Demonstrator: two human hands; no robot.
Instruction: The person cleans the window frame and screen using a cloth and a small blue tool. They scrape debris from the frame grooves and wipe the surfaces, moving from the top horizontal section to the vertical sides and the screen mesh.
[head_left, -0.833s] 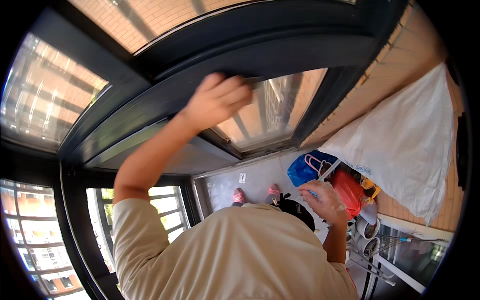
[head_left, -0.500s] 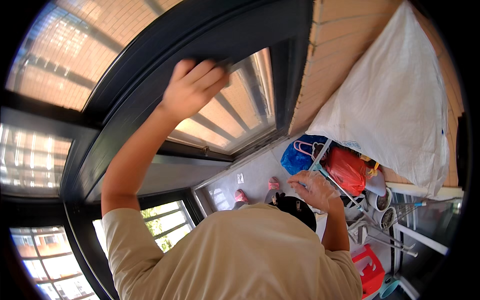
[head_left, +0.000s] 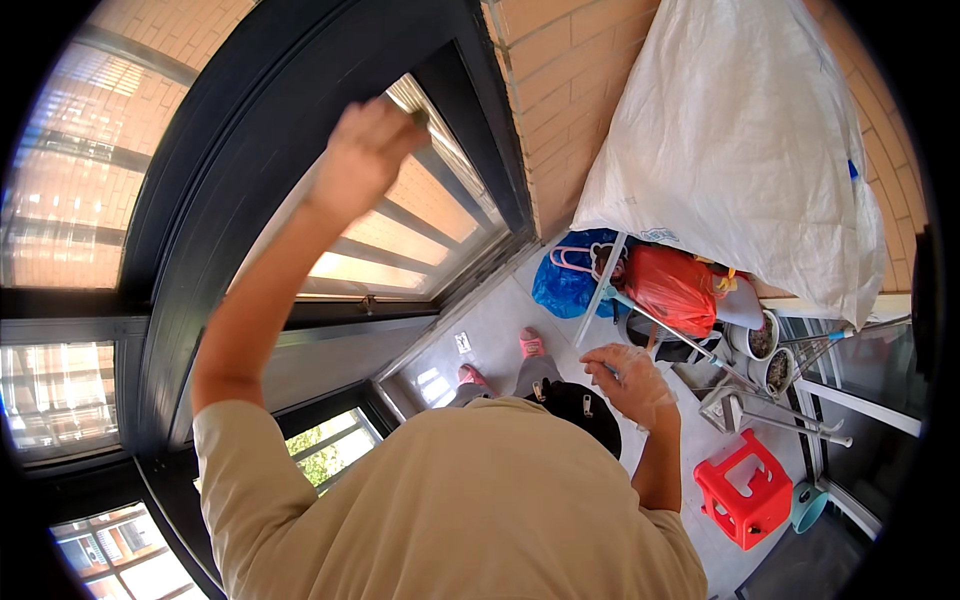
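Note:
My left hand [head_left: 370, 160] is raised to the dark-framed window [head_left: 250, 110], blurred by motion. Its fingers close round a small dark thing [head_left: 419, 118], mostly hidden, held up by the glass near the top of the frame. My right hand [head_left: 632, 385], in a clear plastic glove, hangs at waist height over the floor. Its fingers are loosely bent and apart, and nothing shows in them. Beside it, against my body, sits a black bag [head_left: 585, 415] with zips.
A large white woven sack [head_left: 740, 150] leans on the tiled wall at right. Below it lie a blue bag [head_left: 565, 290], a red plastic bag [head_left: 670, 290], metal poles and plant pots [head_left: 765, 335]. A red stool [head_left: 745, 490] stands lower right, by a teal bucket [head_left: 808, 507].
My left hand has shifted a little left and up along the window with the dark thing. The view has moved, showing more of the stool. My right hand stays low, much as before.

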